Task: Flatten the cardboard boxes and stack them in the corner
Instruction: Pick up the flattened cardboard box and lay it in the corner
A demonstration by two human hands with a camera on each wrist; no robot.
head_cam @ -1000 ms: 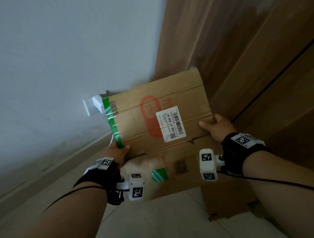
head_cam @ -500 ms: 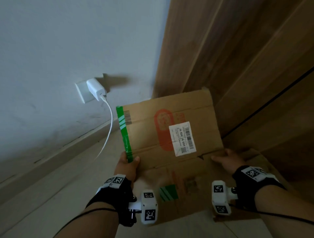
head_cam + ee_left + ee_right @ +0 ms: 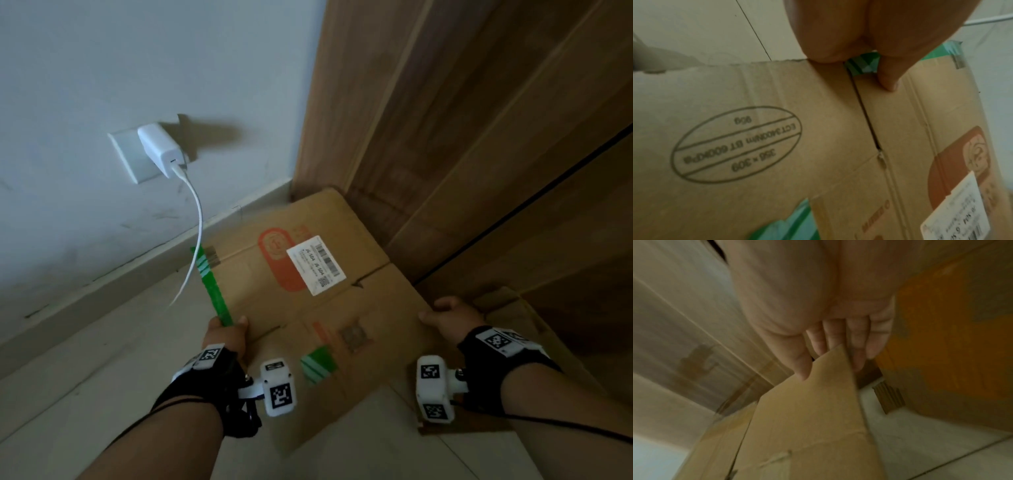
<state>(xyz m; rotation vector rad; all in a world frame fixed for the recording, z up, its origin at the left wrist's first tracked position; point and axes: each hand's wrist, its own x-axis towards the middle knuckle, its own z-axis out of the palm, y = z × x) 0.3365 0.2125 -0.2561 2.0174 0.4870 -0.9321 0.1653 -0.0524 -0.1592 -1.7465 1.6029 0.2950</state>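
Observation:
A flattened brown cardboard box [image 3: 308,298] with green tape, a red print and a white shipping label lies low over the floor, its far corner at the corner where the wall meets the wooden panel. My left hand [image 3: 227,330] grips its left edge at the green tape, thumb on top [image 3: 888,81]. My right hand [image 3: 447,317] holds the right edge, thumb above and fingers under the board [image 3: 838,345]. Another flattened cardboard piece [image 3: 520,325] lies beneath it on the right [image 3: 941,353].
A white charger [image 3: 159,149] sits in a wall socket on the left, its white cable [image 3: 197,226] hanging down to the box's left edge. Wooden panels [image 3: 462,120] stand on the right. Pale floor tiles [image 3: 85,377] spread in front.
Both hands have brought the flattened box down from a raised, tilted position to near the floor in the corner. The charger and cable, first hidden behind it, now show.

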